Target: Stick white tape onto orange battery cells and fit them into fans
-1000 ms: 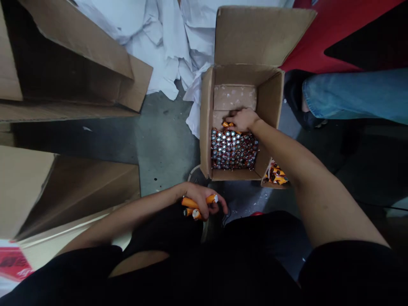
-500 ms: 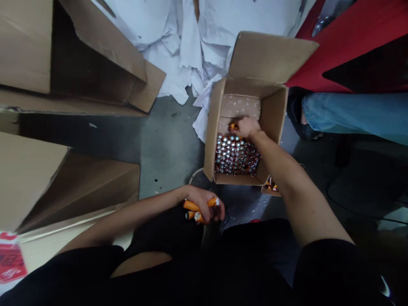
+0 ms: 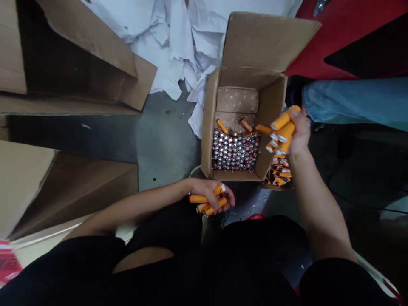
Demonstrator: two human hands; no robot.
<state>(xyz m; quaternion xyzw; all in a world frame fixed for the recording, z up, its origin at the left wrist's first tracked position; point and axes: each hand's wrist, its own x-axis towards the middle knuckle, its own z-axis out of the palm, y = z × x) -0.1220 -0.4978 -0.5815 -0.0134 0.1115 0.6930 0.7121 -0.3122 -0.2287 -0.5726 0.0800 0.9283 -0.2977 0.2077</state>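
Note:
My left hand [image 3: 212, 193], low in front of my lap, is closed around several orange cylindrical batteries [image 3: 215, 208]. To the right of the open cardboard box [image 3: 207, 123], my right hand [image 3: 300, 132] grips a bunch of similar orange batteries [image 3: 283, 121], their ends pointing left. Inside the box, packed batteries [image 3: 234, 151] stand upright with round silvery ends showing. A few loose ones, such as an orange battery [image 3: 222, 126], lie tilted behind them. Below my right hand, a smaller box [image 3: 276, 187] holds a jumble of orange batteries [image 3: 280, 172].
Large open cartons [image 3: 95, 93] stand on the left. Crumpled white sheeting [image 3: 172, 42] lies behind the box. At right are another person's jeans-clad leg [image 3: 353, 106] and red fabric [image 3: 360, 46]. A dark cable [image 3: 357, 206] crosses the floor there.
My right hand has moved out of the box to its right side and now shows a bunch of batteries. Loose batteries now lie inside the box. My left hand has shifted slightly right.

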